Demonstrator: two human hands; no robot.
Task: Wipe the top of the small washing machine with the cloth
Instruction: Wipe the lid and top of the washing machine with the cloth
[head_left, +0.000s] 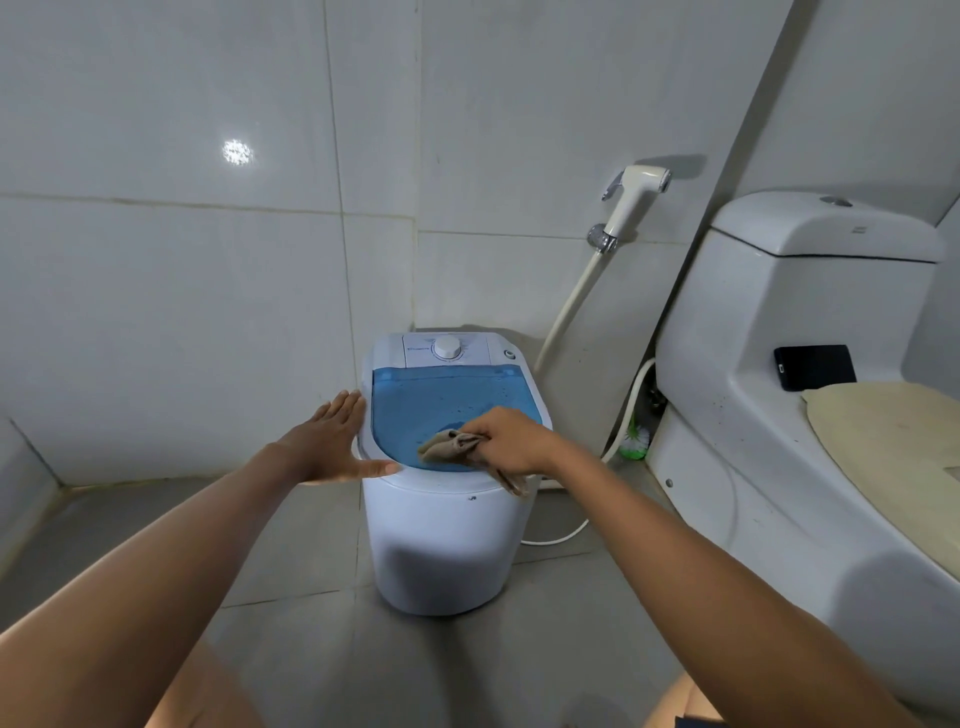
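A small white washing machine (441, 545) stands on the floor in the corner, with a translucent blue lid (431, 410) and a white dial (447, 347) at its back. My right hand (511, 439) grips a crumpled beige cloth (449, 446) over the lid's near right part; one end of the cloth hangs past the rim. My left hand (337, 439) is flat with fingers apart, resting against the machine's left edge, its thumb lying along the near rim.
A white toilet (810, 415) with a beige seat cover stands close on the right, a black phone (814, 367) on it. A bidet sprayer (635, 200) and hose hang on the wall behind. A green brush (636, 441) and a white cord lie between toilet and machine.
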